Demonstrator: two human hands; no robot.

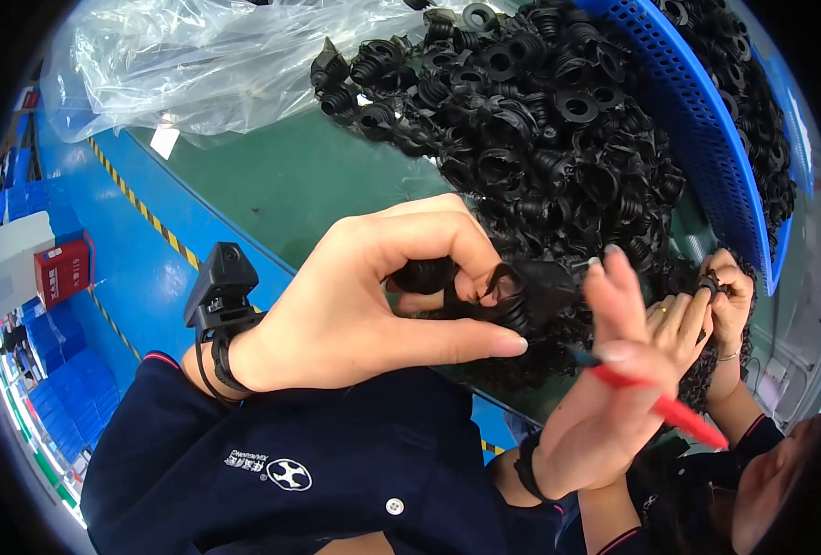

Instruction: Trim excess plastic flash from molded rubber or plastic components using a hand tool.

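Note:
My left hand [373, 296] curls its fingers and thumb around a black ribbed rubber boot [544, 291] with a ragged edge. My right hand [618, 370], slightly blurred, is just to the right of the boot and holds a slim red-handled tool [655, 402] under its thumb. The tool's dark tip points toward the boot; its exact kind cannot be made out. Beyond both hands, a big heap of similar black rubber boots [521, 120] covers the far side of the green tabletop [253, 185].
A co-worker's hands [706, 314] work on a small black part at the right. A blue perforated basket [706, 120] full of black parts stands at the far right. Clear plastic sheeting [197, 65] lies at the far left. A red box [62, 271] stands beyond the table's left edge.

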